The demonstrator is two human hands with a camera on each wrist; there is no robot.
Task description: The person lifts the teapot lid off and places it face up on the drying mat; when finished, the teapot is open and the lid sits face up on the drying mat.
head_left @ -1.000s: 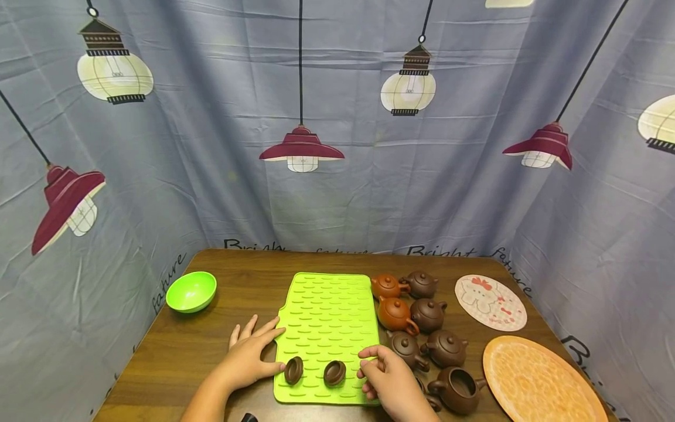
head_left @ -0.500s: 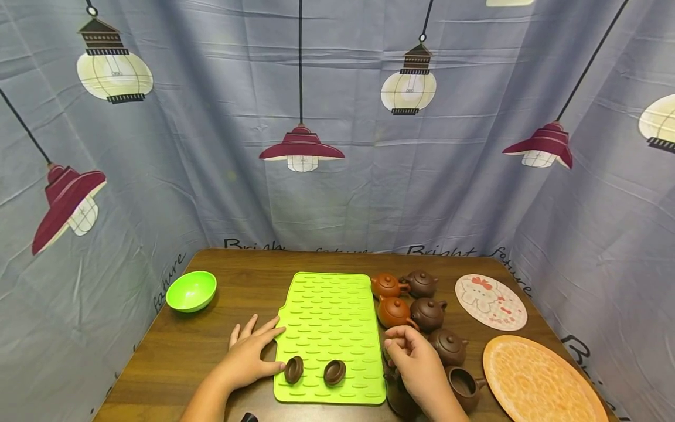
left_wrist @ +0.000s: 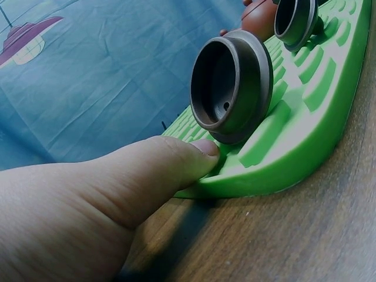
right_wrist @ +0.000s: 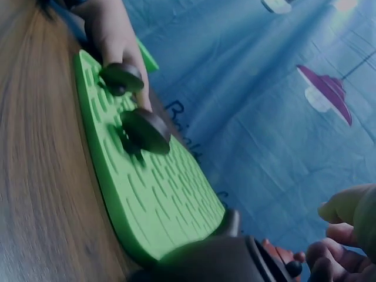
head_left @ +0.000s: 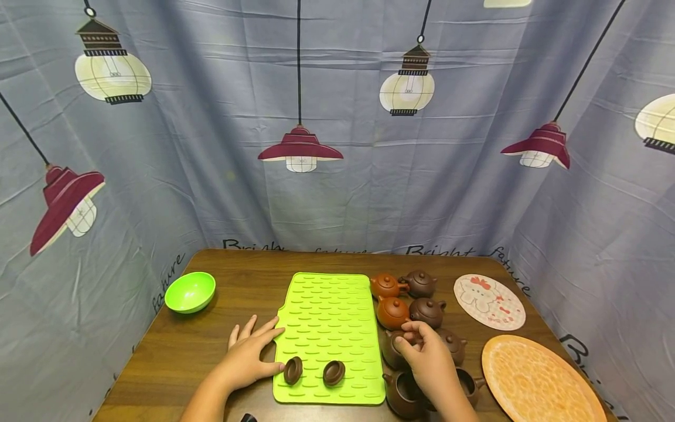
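My left hand lies with spread fingers along the left edge of the green ridged mat. Its thumb reaches the mat's corner, right at a dark brown teapot lid tipped with its hollow underside showing. A second teapot lid lies tipped to the right of it. Over a dark lidded teapot in the third row hovers my right hand, thumb and fingers loosely bent and apart around its top; the hand partly hides it. A lidless dark teapot stands just nearer to me.
Behind stand orange teapots and dark teapots in rows beside the mat. Another lidless teapot is partly behind my right forearm. To the right lie an orange oval mat and a round rabbit mat. A green bowl sits at the back left.
My right hand has moved from the green mat's right edge to the right and away from me, over the third-row teapot, uncovering the lidless teapot in front. The left hand stays put.
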